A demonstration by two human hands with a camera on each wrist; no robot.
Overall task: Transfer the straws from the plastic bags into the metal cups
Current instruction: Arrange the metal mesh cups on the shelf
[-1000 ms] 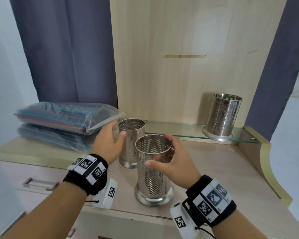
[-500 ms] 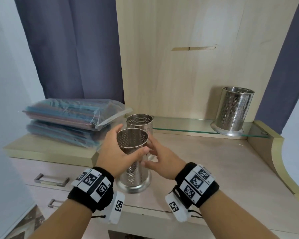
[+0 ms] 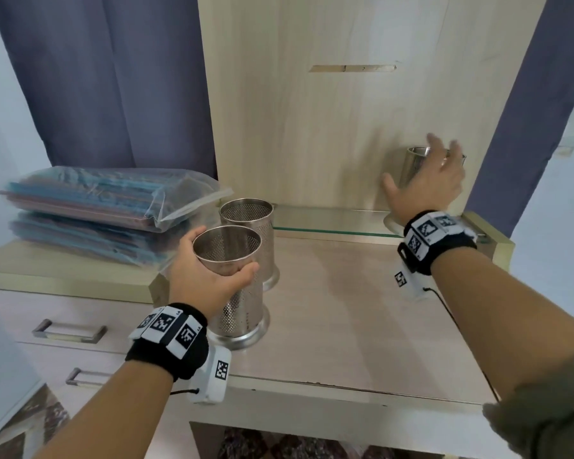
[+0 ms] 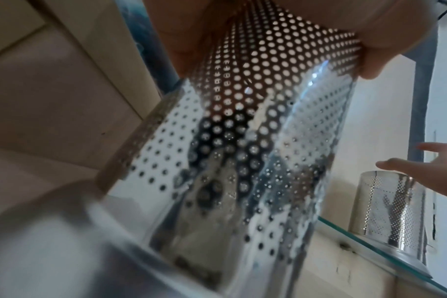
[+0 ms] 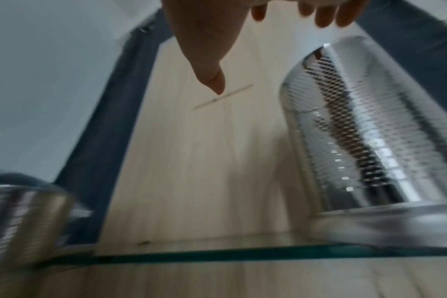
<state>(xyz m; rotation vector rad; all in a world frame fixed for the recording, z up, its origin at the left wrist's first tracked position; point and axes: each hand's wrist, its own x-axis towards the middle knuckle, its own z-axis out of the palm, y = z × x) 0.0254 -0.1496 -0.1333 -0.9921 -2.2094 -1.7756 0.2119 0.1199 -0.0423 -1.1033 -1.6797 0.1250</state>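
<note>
Fingers and thumb of my left hand (image 3: pixel 202 276) are curled round the upper wall of the nearest metal cup (image 3: pixel 237 293), which stands upright on the pale wooden desk top (image 3: pixel 362 319); the left wrist view shows that cup's perforated wall (image 4: pixel 255 151) filling the frame, with the palm and thumb pressed to it above. A second metal cup (image 3: pixel 250 223) stands just behind the held one, close enough that I cannot tell whether they touch. My right hand (image 3: pixel 426 180) is spread wide with straight fingers in front of the third metal cup (image 3: pixel 413 164), which sits on the glass shelf (image 3: pixel 328 221) at the back right (the hand covers most of it from the head view). From the right wrist view the thumb and fingertips look apart from that cup (image 5: pixel 370 131), holding nothing, though the picture is blurred and I would not swear to the gap. Off to the left, two plastic bags (image 3: pixel 90 197) packed with coloured straws lie stacked on a raised ledge (image 3: pixel 47 270), near the two front cups; the straws are all inside the bags. Dark curtains (image 3: pixel 113 77) hang behind, and drawer handles (image 3: pixel 68 331) show below the desk edge.
</note>
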